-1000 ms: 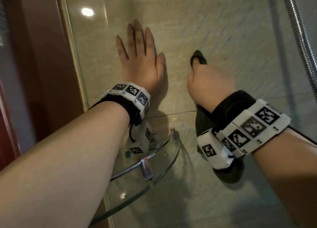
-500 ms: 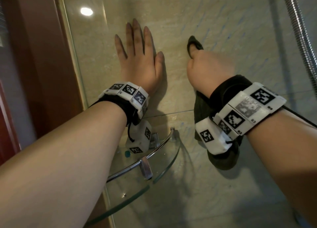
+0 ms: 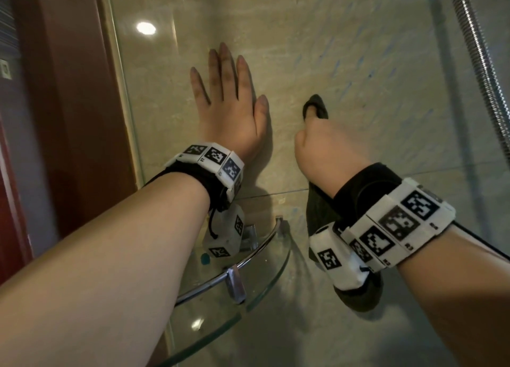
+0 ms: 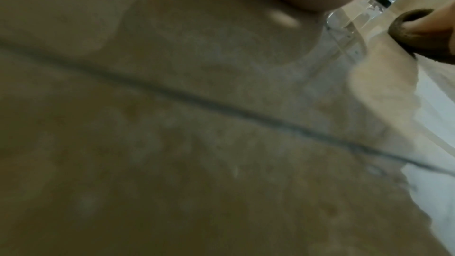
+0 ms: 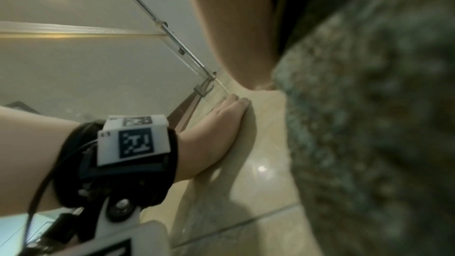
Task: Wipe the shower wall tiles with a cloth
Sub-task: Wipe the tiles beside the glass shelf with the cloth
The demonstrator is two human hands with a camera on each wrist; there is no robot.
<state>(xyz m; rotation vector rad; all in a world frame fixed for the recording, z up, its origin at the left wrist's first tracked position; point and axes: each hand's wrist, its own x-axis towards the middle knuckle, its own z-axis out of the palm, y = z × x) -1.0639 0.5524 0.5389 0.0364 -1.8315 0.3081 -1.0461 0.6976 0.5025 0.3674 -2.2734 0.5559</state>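
My left hand (image 3: 229, 104) lies flat on the beige wall tiles (image 3: 358, 49), fingers straight and spread; the right wrist view shows this left hand (image 5: 221, 124) pressed to the wall. To its right, my right hand (image 3: 328, 148) grips a dark cloth (image 3: 317, 110) and holds it against the tile. A loop of cloth sticks out above the fist, and the rest hangs down under the wrist. Up close the cloth (image 5: 369, 124) fills the right of the right wrist view. The left wrist view shows the cloth's (image 4: 406, 32) tip around a finger.
A glass corner shelf (image 3: 262, 292) with a chrome rail juts out just below both wrists. A glass panel (image 3: 118, 90) and a brown door frame (image 3: 69, 90) bound the left. A metal shower hose (image 3: 480, 63) runs down the right side.
My right hand slid the cloth up the tile, then back down to slightly below where it began. The left hand stayed flat on the wall.
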